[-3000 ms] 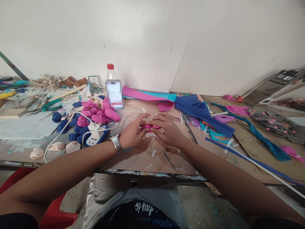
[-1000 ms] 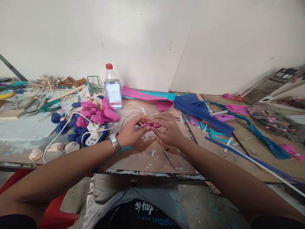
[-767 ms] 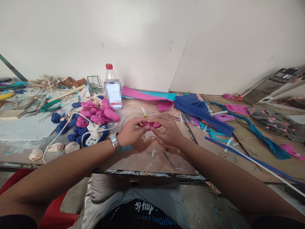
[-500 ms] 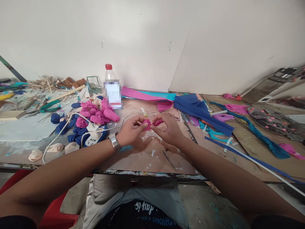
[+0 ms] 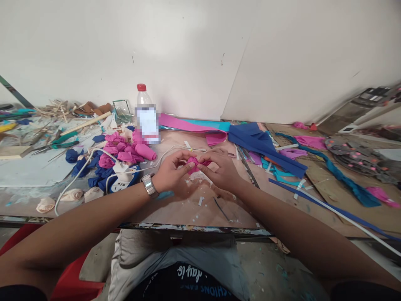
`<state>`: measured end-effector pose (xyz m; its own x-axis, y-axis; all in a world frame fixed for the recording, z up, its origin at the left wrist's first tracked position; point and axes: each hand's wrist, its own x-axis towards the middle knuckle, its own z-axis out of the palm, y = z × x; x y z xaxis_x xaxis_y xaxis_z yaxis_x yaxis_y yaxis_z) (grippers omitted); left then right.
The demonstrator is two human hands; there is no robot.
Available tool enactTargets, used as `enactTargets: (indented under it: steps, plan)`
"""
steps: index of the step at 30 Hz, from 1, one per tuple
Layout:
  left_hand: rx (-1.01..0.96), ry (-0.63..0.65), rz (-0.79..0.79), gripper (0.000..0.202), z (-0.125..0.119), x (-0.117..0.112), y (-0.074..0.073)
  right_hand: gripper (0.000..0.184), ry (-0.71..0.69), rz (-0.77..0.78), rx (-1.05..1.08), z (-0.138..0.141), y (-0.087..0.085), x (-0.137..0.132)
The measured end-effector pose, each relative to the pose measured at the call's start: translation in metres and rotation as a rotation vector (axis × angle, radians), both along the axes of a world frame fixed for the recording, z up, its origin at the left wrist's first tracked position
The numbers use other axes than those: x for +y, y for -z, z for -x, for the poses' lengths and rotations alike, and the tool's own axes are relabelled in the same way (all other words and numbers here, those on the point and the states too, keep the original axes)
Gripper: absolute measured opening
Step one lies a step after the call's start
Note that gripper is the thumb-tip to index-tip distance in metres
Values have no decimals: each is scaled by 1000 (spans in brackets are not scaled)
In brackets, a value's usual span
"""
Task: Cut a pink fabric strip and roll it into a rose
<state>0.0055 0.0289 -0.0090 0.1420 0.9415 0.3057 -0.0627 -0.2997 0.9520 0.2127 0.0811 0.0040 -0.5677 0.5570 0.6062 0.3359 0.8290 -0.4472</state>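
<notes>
A small rolled pink fabric flower (image 5: 193, 164) is pinched between my two hands, above the middle of the table. Thumb and fingers of my left hand (image 5: 172, 169) close on its left side; a metal watch (image 5: 149, 186) circles that wrist. On the other side, my right hand (image 5: 221, 169) grips the pink cloth between thumb and forefinger, partly covering it. Left of my hands lies a heap of pink fabric flowers (image 5: 120, 148), with dark blue fabric flowers (image 5: 97, 179) beside and below. Several cream fabric flowers (image 5: 73, 195) sit near the front edge.
A red-capped bottle (image 5: 144, 99) stands behind the heap. A white power strip (image 5: 121, 182) with a looping cable lies left. Pink strips (image 5: 191, 126) and blue cloth (image 5: 266, 146) lie at the back. Green-handled pliers (image 5: 64, 141) and wood scraps are far left.
Both hands stay in nearly the same place, and the fingers have shifted slightly around the pink flower. A little more of its rolled face shows. The surrounding things have not moved.
</notes>
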Motion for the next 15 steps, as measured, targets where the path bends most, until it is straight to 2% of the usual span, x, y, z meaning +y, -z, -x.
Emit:
enactTargets:
  steps: [4, 8, 15]
  plan:
    - [-27, -9, 1, 40, 0, 1, 1, 17, -14, -17, 11, 0, 0, 0]
    - [-18, 30, -1, 35, 0, 1, 1, 22, 17, -36, 15, 1, -1, 0]
    - [102, -23, -89, 35, 3, 0, -3, 29, 33, -25, 33, 2, -1, 0]
